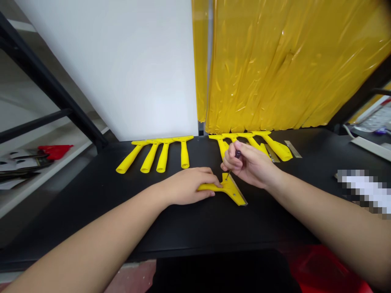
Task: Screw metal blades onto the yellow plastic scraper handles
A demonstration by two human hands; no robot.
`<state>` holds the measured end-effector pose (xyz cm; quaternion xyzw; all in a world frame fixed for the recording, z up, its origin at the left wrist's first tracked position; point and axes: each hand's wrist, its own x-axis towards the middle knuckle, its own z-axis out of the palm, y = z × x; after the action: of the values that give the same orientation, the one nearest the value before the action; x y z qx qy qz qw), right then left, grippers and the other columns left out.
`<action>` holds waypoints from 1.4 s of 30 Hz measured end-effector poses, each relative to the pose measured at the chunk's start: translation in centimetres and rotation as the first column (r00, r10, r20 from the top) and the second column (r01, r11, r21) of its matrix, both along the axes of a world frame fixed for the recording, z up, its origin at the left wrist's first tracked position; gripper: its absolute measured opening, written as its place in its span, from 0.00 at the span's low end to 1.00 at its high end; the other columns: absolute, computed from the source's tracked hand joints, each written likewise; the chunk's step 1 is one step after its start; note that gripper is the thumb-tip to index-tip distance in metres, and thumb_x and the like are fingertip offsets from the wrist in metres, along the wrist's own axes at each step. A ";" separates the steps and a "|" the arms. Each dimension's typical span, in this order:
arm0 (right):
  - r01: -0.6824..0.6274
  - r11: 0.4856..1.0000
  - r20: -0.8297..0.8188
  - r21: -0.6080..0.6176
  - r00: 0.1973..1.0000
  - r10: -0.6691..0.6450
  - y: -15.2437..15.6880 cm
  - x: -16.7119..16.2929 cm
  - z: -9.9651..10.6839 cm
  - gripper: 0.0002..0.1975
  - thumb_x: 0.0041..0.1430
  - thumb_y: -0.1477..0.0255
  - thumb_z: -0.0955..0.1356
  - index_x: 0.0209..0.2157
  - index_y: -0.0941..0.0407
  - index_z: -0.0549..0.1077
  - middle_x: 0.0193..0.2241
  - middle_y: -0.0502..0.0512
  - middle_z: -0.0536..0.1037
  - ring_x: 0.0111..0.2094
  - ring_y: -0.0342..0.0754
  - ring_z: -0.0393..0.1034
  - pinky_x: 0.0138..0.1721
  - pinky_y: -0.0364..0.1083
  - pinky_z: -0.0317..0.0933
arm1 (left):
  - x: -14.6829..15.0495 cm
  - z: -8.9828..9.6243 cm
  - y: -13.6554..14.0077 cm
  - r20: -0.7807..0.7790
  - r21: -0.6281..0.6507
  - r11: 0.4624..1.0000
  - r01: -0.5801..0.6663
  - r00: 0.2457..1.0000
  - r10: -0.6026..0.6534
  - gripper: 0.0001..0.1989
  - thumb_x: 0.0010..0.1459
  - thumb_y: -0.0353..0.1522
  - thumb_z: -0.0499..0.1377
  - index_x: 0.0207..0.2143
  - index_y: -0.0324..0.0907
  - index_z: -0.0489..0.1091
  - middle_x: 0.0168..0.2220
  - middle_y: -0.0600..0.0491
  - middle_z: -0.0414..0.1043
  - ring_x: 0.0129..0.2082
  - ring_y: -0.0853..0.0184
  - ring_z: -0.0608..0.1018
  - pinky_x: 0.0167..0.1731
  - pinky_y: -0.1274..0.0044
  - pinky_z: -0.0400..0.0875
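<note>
A yellow scraper (235, 193) lies on the black table, its head with a metal blade edge pointing right. My left hand (192, 185) is closed around the scraper's handle and presses it to the tabletop. In my right hand (249, 162) is a small screwdriver (238, 154) with a dark handle, its fingers pinched round it. The thin shaft points down to the upper screw spot on the scraper's head. The lower screw (234, 194) shows bare on the same head. The tip's exact seat is too small to make out.
Several yellow scrapers (165, 155) stand in a row at the back left, more (279, 149) at the back right. Loose metal blades (293, 149) lie near these. A white panel (122, 69) and yellow plastic sheeting (275, 65) close off the back. Shelving with a black frame (61, 97) is at left.
</note>
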<state>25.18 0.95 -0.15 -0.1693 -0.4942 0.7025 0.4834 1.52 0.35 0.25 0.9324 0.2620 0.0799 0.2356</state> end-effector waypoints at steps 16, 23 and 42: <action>-0.049 0.998 -0.049 -0.041 0.998 0.047 0.2 0.0 0.2 0.15 0.73 0.60 0.70 0.35 0.55 0.75 0.20 0.43 0.59 0.24 0.41 0.55 0.39 0.46 0.64 | -0.1 -0.1 0.0 0.006 0.001 1.000 -0.016 1.000 0.016 0.13 0.69 0.33 0.63 0.54 0.48 0.79 0.51 0.49 0.76 0.52 0.61 0.80 0.54 0.71 0.74; 0.022 0.999 -0.059 -0.023 0.998 -0.024 -0.1 -0.3 0.2 0.14 0.66 0.63 0.76 0.34 0.54 0.70 0.31 0.47 0.67 0.32 0.44 0.62 0.40 0.47 0.65 | -0.1 -0.1 0.0 0.011 0.005 1.000 -0.012 1.000 0.012 0.13 0.70 0.34 0.63 0.54 0.48 0.79 0.51 0.49 0.77 0.52 0.60 0.80 0.55 0.71 0.74; 0.067 0.993 -0.016 -0.098 0.997 -0.069 0.7 0.1 0.5 0.16 0.66 0.61 0.75 0.31 0.55 0.72 0.30 0.48 0.70 0.32 0.44 0.65 0.42 0.48 0.67 | 0.0 0.2 0.0 -0.007 -0.009 1.000 -0.014 1.000 0.014 0.13 0.70 0.34 0.62 0.55 0.48 0.78 0.51 0.50 0.76 0.52 0.61 0.81 0.54 0.71 0.74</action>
<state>25.29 1.63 0.30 -0.2024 -0.4487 0.7104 0.5030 1.53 0.35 0.45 0.9298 0.2697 0.0773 0.2385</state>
